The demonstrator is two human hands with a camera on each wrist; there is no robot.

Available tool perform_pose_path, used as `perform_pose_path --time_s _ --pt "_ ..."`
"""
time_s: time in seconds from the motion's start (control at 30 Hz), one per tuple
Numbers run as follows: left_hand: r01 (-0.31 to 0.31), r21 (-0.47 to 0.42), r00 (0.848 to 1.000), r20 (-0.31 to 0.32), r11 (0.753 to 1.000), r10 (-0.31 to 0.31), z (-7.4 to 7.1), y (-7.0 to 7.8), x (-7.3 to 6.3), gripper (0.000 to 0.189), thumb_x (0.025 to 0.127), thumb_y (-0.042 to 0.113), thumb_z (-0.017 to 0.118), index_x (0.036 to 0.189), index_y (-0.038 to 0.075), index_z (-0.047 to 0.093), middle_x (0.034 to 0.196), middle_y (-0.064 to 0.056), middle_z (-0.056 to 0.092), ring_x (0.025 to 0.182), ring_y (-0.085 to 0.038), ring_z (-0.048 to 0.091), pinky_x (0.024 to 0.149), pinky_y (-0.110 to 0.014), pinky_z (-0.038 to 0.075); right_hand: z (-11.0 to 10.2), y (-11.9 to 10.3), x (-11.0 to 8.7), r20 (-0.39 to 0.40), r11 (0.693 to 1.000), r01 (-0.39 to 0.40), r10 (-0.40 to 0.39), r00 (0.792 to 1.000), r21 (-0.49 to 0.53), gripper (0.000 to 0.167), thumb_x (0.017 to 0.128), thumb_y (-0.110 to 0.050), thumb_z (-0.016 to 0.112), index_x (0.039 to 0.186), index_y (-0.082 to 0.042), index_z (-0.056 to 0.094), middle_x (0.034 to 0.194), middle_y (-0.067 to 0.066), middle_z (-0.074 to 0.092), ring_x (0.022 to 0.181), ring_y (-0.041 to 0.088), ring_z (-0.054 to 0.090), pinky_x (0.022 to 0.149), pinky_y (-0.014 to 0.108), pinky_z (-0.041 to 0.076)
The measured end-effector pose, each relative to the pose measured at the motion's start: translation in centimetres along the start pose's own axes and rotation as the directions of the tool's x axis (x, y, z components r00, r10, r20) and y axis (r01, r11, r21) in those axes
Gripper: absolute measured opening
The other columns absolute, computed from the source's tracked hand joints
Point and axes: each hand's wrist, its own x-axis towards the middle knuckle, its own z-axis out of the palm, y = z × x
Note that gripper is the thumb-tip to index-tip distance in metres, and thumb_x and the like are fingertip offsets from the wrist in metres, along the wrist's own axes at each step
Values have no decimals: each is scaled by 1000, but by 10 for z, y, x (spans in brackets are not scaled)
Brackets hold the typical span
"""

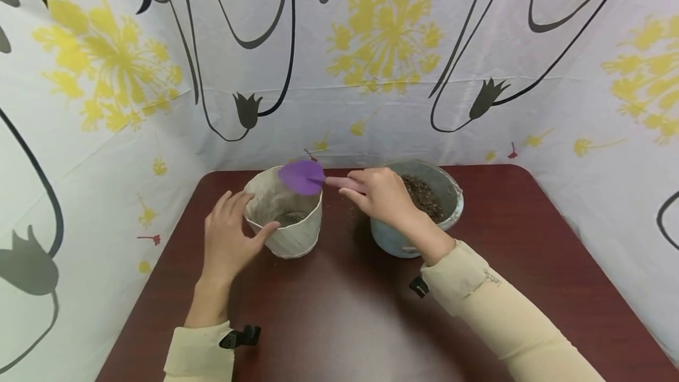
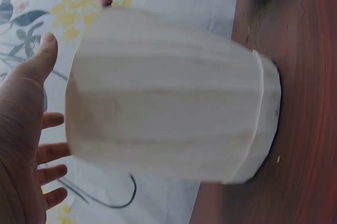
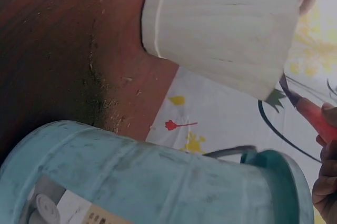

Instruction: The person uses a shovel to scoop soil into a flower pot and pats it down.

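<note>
My right hand (image 1: pixel 383 194) grips the pink handle of a small trowel (image 1: pixel 302 177). The trowel's purple blade is over the right side of a whitish plant pot's rim, and no soil shows on its face. Inside that pot (image 1: pixel 297 241) a little dark material is visible at the bottom. My left hand (image 1: pixel 229 237) is at the pot's left rim with fingers spread. In the left wrist view its thumb stands apart from the pot (image 2: pixel 168 97), while the fingertips reach the rim; whether they press on it I cannot tell.
Right of the pot stands a light-blue bucket (image 1: pixel 395 240) holding brown soil (image 1: pixel 422 196), partly under my right forearm. Both containers are near the back edge of the dark red table (image 1: pixel 339 311). Crumbs (image 3: pixel 108 108) lie between them. A patterned cloth (image 1: pixel 339 122) hangs behind.
</note>
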Motion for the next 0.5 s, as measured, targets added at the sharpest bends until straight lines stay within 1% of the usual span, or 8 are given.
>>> perform_pose_path --time_s 0.1,0.27,0.3,0.37,0.5 --pt "-23 -8 1000 -12 1000 23 7 8 3 76 79 63 74 127 5 64 132 -16 62 137 -42 44 98 -70 35 -6 5 -3 -14 999 -25 26 1000 28 20 90 -28 78 94 -9 77 79 2 75 64 26 66 61 43 53" --pt "-57 -9 998 -11 998 57 16 23 11 72 78 58 77 125 5 65 128 -16 62 134 -40 47 98 -67 36 -20 14 -8 -75 999 -14 18 997 51 19 88 -28 80 93 -9 80 78 1 76 61 22 67 58 40 53" --pt "-67 -13 998 -10 998 67 18 26 13 72 77 57 78 125 4 65 128 -16 62 133 -39 48 98 -67 36 -23 16 -10 -85 999 -11 15 996 53 19 88 -28 80 95 -10 81 78 1 76 60 21 67 57 39 52" --pt "-88 -19 996 -8 996 88 22 33 17 71 77 55 79 124 4 66 127 -15 62 131 -37 49 97 -65 37 -31 20 -13 -100 998 -5 11 995 55 19 88 -27 80 101 -12 82 83 1 77 63 20 69 58 38 53" --pt "-114 -38 993 7 993 115 29 47 24 69 78 58 77 123 6 66 126 -12 63 129 -34 51 101 -65 36 -46 32 -22 -131 999 -9 14 991 44 21 88 -24 79 109 -19 82 90 -2 78 68 16 71 59 35 54"
